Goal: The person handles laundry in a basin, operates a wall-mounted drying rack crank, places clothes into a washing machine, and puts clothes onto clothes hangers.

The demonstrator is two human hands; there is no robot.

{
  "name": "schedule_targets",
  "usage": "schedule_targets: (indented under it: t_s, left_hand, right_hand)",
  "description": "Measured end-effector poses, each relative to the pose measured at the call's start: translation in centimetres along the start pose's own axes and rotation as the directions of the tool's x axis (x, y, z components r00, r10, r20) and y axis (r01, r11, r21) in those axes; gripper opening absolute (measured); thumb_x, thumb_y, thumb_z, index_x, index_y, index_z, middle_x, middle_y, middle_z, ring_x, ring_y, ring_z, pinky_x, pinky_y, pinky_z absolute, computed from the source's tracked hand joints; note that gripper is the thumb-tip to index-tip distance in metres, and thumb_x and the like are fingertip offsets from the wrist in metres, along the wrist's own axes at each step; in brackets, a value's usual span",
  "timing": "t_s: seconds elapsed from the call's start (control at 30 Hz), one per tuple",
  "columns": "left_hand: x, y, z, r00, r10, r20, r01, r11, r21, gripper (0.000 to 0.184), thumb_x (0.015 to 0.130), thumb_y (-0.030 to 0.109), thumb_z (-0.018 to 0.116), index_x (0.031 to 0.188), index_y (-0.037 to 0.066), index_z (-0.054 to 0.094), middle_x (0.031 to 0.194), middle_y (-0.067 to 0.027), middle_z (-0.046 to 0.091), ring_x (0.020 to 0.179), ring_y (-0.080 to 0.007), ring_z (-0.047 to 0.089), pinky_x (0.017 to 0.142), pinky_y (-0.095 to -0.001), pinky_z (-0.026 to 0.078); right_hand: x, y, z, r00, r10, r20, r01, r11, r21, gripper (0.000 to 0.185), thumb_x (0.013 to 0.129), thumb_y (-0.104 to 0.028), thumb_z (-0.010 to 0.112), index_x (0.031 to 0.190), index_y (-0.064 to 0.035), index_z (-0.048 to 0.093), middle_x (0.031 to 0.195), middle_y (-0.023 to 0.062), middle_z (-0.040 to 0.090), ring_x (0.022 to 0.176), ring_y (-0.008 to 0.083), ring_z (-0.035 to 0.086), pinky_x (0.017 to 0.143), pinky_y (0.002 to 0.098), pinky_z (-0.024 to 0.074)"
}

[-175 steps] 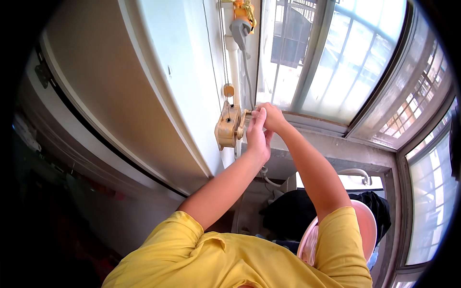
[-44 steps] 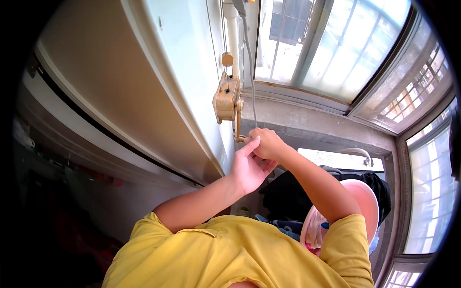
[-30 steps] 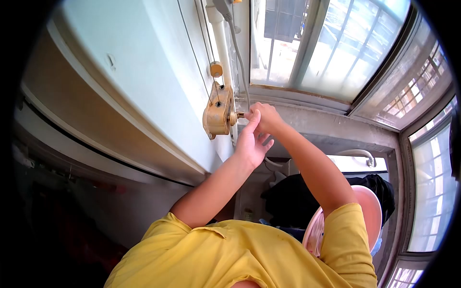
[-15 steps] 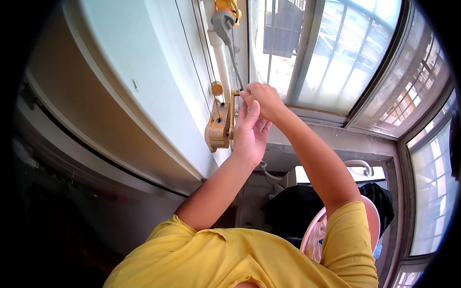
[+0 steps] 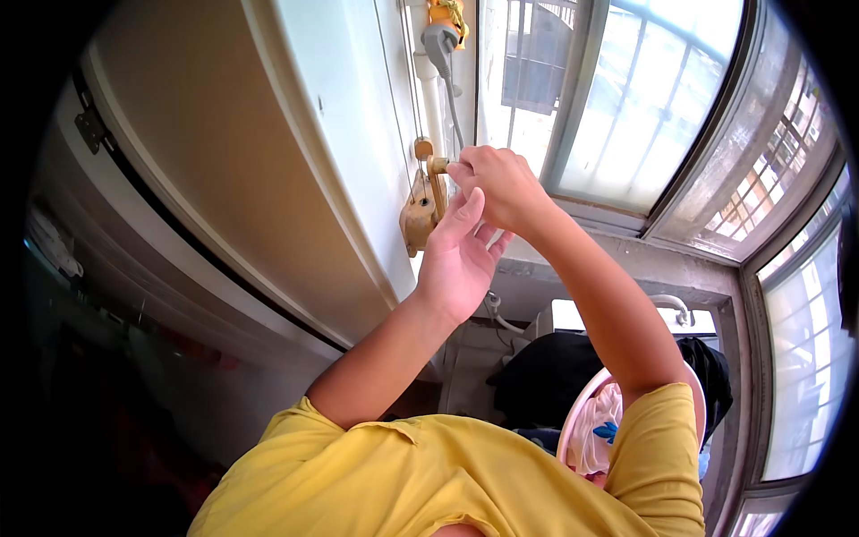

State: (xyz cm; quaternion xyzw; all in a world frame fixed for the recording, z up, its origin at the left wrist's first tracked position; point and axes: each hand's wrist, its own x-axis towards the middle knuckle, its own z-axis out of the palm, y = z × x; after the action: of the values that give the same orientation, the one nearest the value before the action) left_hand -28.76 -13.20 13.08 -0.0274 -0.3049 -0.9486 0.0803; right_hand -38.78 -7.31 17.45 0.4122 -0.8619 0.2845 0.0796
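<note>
A tan hand-crank winch (image 5: 419,217) is mounted on the white wall, with thin cables running up from it past a small round tan piece (image 5: 423,149). Its crank arm (image 5: 437,190) points upward. My right hand (image 5: 497,183) is closed round the knob at the crank's upper end. Just below and left of it is my left hand (image 5: 456,268), palm up with fingers apart and thumb raised, holding nothing. Its fingertips are close under my right wrist.
A grey plug (image 5: 439,40) with a cord hangs above the winch. Windows (image 5: 644,107) fill the right side. Below are a pink basin (image 5: 573,418) with clothes, dark cloth (image 5: 546,380) and a white appliance (image 5: 564,315). A brown door panel (image 5: 206,161) stands left.
The crank has turned, swinging from pointing down 1.5 s ago to pointing up now. My right hand has moved up with its knob, and my left hand has stayed open below it.
</note>
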Motion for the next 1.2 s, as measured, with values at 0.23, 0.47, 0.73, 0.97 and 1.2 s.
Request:
schedule_targets:
  t_s: [0.23, 0.47, 0.73, 0.97, 1.2]
  left_hand:
    - [-4.5, -0.1, 0.5, 0.999, -0.031, 0.027, 0.033, 0.998, -0.054, 0.031, 0.089, 0.03, 0.056, 0.114, 0.013, 0.05, 0.11, 0.0001, 0.056, 0.102, -0.0141, 0.05, 0.09, -0.0344, 0.04]
    - [-8.4, -1.2, -1.5, 0.986, -0.165, -0.032, 0.162, 0.983, -0.082, 0.033, 0.087, 0.028, 0.057, 0.116, 0.015, 0.048, 0.113, 0.0018, 0.054, 0.106, -0.014, 0.048, 0.094, -0.0339, 0.037]
    - [-9.8, -3.2, -4.2, 0.936, -0.322, -0.141, 0.301, 0.941, -0.155, 0.037, 0.084, 0.027, 0.062, 0.115, 0.012, 0.047, 0.112, -0.0002, 0.051, 0.108, -0.016, 0.047, 0.096, -0.0346, 0.036]
    - [-8.4, -5.0, -7.0, 0.892, -0.386, -0.235, 0.353, 0.92, -0.17, 0.037, 0.084, 0.026, 0.063, 0.113, 0.01, 0.047, 0.109, -0.0016, 0.05, 0.106, -0.0166, 0.047, 0.097, -0.0345, 0.036]
    - [-4.9, -7.1, -10.5, 0.883, -0.343, -0.321, 0.34, 0.938, -0.069, 0.047, 0.084, 0.028, 0.065, 0.122, 0.014, 0.042, 0.112, -0.0007, 0.048, 0.106, -0.0183, 0.046, 0.093, -0.0325, 0.037]
  right_hand:
    - [-3.8, -2.2, -1.0, 0.946, -0.199, 0.256, 0.254, 0.945, -0.203, 0.025, 0.084, -0.022, 0.052, 0.072, 0.0002, 0.057, 0.071, 0.0169, 0.058, 0.07, 0.0347, 0.058, 0.065, 0.043, 0.0444]
    - [-7.3, -3.1, 0.8, 0.954, -0.119, 0.274, 0.109, 0.993, 0.05, 0.027, 0.085, -0.021, 0.052, 0.072, 0.0005, 0.06, 0.067, 0.0194, 0.059, 0.068, 0.0387, 0.059, 0.062, 0.0453, 0.0461]
    - [-10.1, -1.2, 5.0, 0.918, 0.011, 0.396, -0.071, 0.988, 0.135, 0.03, 0.083, -0.026, 0.052, 0.07, 0.0012, 0.056, 0.07, 0.0194, 0.059, 0.073, 0.0392, 0.057, 0.066, 0.0448, 0.0441]
    - [-10.5, 1.6, 8.5, 0.892, 0.101, 0.44, -0.183, 0.972, 0.148, 0.032, 0.083, -0.028, 0.053, 0.074, 0.0017, 0.059, 0.074, 0.0202, 0.062, 0.075, 0.0396, 0.059, 0.068, 0.044, 0.0456]
    - [-8.5, 6.3, 12.2, 0.916, 0.202, 0.347, -0.273, 0.948, 0.167, 0.026, 0.082, -0.027, 0.055, 0.08, -0.0025, 0.063, 0.074, 0.0196, 0.063, 0.074, 0.0373, 0.062, 0.07, 0.0425, 0.0484]
